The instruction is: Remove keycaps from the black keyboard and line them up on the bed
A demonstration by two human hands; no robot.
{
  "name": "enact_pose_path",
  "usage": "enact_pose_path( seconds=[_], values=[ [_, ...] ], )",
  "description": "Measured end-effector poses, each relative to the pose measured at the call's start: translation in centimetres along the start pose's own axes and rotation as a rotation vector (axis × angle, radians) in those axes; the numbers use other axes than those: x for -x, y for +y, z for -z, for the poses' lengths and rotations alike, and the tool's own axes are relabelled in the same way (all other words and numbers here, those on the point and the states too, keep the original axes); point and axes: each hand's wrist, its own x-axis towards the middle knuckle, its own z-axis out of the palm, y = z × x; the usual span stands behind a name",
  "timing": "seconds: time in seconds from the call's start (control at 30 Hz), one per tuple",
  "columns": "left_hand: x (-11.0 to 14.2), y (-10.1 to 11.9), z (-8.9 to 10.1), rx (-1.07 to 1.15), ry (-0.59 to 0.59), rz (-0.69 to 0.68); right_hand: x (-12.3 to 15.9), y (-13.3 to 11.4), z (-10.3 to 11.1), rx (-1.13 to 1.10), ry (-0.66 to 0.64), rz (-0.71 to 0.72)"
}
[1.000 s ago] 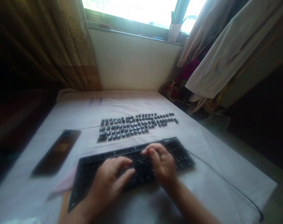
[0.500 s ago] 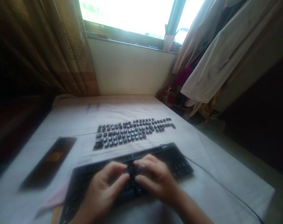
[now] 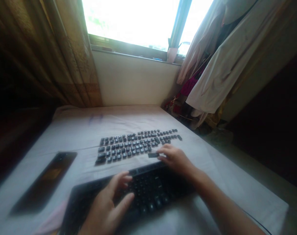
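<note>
A black keyboard (image 3: 147, 189) lies on the white cloth in front of me, some of its keys still in place. Over its left half, my left hand (image 3: 110, 200) is held with thumb and fingers apart, nothing between them. Beyond the keyboard's back edge, my right hand (image 3: 176, 159) pinches the right end of a wide dark keycap (image 3: 153, 155). That keycap is just at the near side of several rows of loose black keycaps (image 3: 119, 151). Whether it rests on the cloth I cannot tell.
A dark phone (image 3: 47, 179) lies on the cloth at the left, near a pink cloth (image 3: 51, 222). The keyboard's cable (image 3: 254, 218) runs off to the lower right. Behind stand a window (image 3: 128, 23), a curtain (image 3: 72, 52) and hanging clothes (image 3: 212, 78).
My right hand has moved from the keyboard's middle up and right to the loose rows, with a wide keycap now showing in its fingers. The left hand's fingers have spread further apart.
</note>
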Motion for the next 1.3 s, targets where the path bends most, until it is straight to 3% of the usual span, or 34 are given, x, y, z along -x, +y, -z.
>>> enact_pose_path(
  seconds=[0.1,0.2,0.57,0.77,0.97,1.1,1.3],
  values=[
    [0.3,-0.5,0.0,-0.065,-0.038,-0.077,-1.6,3.8,-1.2,0.094,-0.016,-0.082],
    [0.6,-0.8,0.1,-0.103,-0.057,-0.12,-2.4,5.5,-2.5,0.131,-0.053,-0.112],
    [0.0,-0.9,0.6,-0.128,-0.026,-0.1,-2.8,6.1,-3.1,0.13,-0.202,-0.218],
    [0.0,-1.4,0.8,-0.151,-0.027,-0.086,-2.7,6.0,-3.1,0.063,-0.204,-0.258],
    [0.1,-2.3,1.2,-0.344,-0.034,-0.182,-2.4,5.7,-1.9,-0.139,-0.047,-0.292],
    [0.3,-3.4,1.3,-0.559,-0.13,-0.272,-0.9,5.0,0.1,-0.352,0.142,-0.374],
    [1.2,-4.9,1.3,-0.717,-0.285,-0.229,2.9,2.2,2.3,-0.669,0.419,-0.596]
  ],
)
